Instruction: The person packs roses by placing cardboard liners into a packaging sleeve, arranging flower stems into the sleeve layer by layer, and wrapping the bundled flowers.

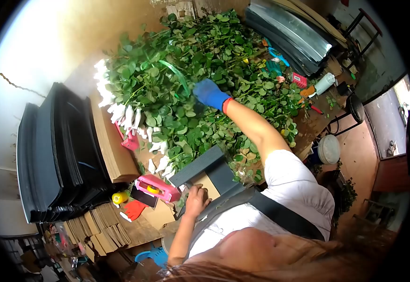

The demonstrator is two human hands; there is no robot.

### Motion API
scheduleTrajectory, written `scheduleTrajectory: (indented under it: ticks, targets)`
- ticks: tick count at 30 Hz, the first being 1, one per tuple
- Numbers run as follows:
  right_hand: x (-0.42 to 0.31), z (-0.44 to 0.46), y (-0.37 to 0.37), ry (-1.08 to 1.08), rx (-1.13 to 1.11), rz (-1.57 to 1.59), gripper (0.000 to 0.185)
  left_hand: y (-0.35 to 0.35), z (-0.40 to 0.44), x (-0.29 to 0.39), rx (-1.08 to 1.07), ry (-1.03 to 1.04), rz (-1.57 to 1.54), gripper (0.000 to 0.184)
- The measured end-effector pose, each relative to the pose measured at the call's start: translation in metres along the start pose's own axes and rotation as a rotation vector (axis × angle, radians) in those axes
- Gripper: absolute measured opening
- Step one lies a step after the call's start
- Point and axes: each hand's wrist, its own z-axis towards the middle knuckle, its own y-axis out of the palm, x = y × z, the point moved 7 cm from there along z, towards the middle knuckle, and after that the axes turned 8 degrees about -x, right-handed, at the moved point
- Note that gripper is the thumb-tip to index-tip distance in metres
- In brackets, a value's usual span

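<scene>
My left hand (196, 200) is bare, its bent fingers at the edge of a brown cardboard piece (206, 184), which lies in a dark grey ridged stand (198, 165). Further up, my right hand (208, 94) wears a blue glove with a red cuff and reaches over a large heap of leafy green stems (186, 124). Its fingers look closed but slightly blurred, and what they hold is hidden. A green translucent strip (174, 74) is beside the glove. White-wrapped flower heads (128, 117) line the left side of the heap.
A pink tape dispenser (165, 189), a phone (144, 196), yellow tape (119, 197) and a red glove (134, 210) lie left of my left hand. Black sheets (66, 150) stand at far left. Stacked cardboard (99, 230) is below. Curved sheets (294, 35) and a white bottle (324, 83) are upper right.
</scene>
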Motion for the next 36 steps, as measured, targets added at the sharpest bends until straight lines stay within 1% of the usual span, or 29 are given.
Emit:
scheduleTrajectory:
  ticks: [3,4,5,7,9,10,13,14,15,17,18,19,20,21,22,23,24,25,27,29,30,31,33,34,36]
  targets:
    - [-0.004,-0.072,-0.078,-0.119,0.622,0.078,0.027,0.000,-0.002,0.000,0.033,-0.006,-0.010,0.040]
    - [-0.004,-0.097,-0.096,-0.149,0.782,0.036,0.026,-0.003,-0.002,0.002,0.049,0.016,-0.002,0.038]
    - [-0.002,-0.113,-0.104,-0.184,0.758,0.037,0.024,-0.003,-0.003,0.002,0.059,0.023,0.001,0.037]
    - [0.024,-0.107,-0.063,-0.233,0.441,0.079,0.021,-0.004,-0.003,0.003,0.094,0.057,0.017,0.035]
    - [0.046,-0.122,-0.053,0.077,0.062,0.042,0.023,-0.003,-0.003,0.000,0.075,0.065,-0.026,0.033]
    - [0.052,-0.143,-0.068,0.085,0.191,0.085,0.024,-0.002,-0.003,-0.002,0.057,0.050,-0.019,0.031]
    - [0.038,-0.206,-0.108,-0.025,0.718,-0.140,0.020,0.005,-0.004,-0.005,0.067,0.082,0.035,0.033]
    - [0.029,-0.216,-0.109,-0.050,0.734,-0.160,0.021,0.005,-0.004,-0.007,0.052,0.057,0.002,0.032]
    - [0.027,-0.222,-0.104,-0.077,0.584,-0.080,0.023,0.003,-0.004,-0.004,0.058,0.059,-0.004,0.031]
    - [0.023,-0.237,-0.102,-0.128,0.302,0.067,0.029,0.002,-0.003,-0.005,0.037,0.105,0.034,0.039]
    - [0.011,-0.251,-0.106,-0.242,0.320,0.102,0.021,-0.002,0.000,-0.002,0.031,0.071,0.009,0.046]
    - [0.001,-0.260,-0.091,-0.226,0.177,0.059,0.018,-0.007,-0.001,0.001,0.015,0.034,-0.016,0.053]
    - [-0.008,-0.269,-0.073,-0.206,0.035,0.017,0.015,-0.010,-0.002,0.003,-0.003,0.000,-0.036,0.060]
    - [-0.015,-0.278,-0.055,-0.183,-0.103,-0.027,0.012,-0.011,-0.002,0.000,-0.009,-0.068,-0.087,0.082]
    - [-0.022,-0.287,-0.036,-0.210,-0.226,0.008,0.012,-0.008,-0.002,0.000,-0.069,-0.108,-0.296,0.089]
    - [-0.027,-0.296,-0.012,-0.235,-0.349,0.041,0.012,-0.005,-0.002,-0.004,-0.035,-0.074,-0.141,0.096]
    - [-0.027,-0.302,0.020,-0.218,-0.404,-0.001,0.013,-0.002,-0.002,-0.008,0.007,-0.047,0.015,0.103]
    - [-0.028,-0.307,0.056,-0.205,-0.461,-0.045,0.015,-0.011,-0.006,-0.001,0.037,-0.133,-0.230,0.107]
    - [-0.026,-0.318,0.114,-0.086,-0.644,-0.083,0.020,-0.014,-0.008,0.003,0.108,-0.092,-0.264,0.091]
    - [-0.028,-0.326,0.174,-0.120,-0.632,-0.047,0.014,-0.004,-0.006,-0.001,0.035,-0.021,-0.133,0.071]
    - [-0.031,-0.328,0.180,-0.136,-0.625,-0.026,0.013,0.002,-0.006,-0.005,-0.005,0.014,-0.065,0.061]
    - [-0.031,-0.330,0.190,-0.171,-0.708,-0.043,0.015,0.005,-0.007,-0.007,0.045,0.045,-0.103,0.039]
    - [-0.029,-0.327,0.163,-0.236,-0.867,-0.088,0.020,0.011,-0.006,-0.011,0.024,0.028,-0.112,0.037]
    - [-0.027,-0.314,0.123,-0.173,-0.748,-0.032,0.029,0.008,-0.005,-0.009,0.012,0.005,-0.139,0.037]
    - [-0.019,-0.262,0.066,-0.057,-0.354,0.164,0.030,0.009,-0.004,-0.009,0.007,0.007,-0.137,0.038]
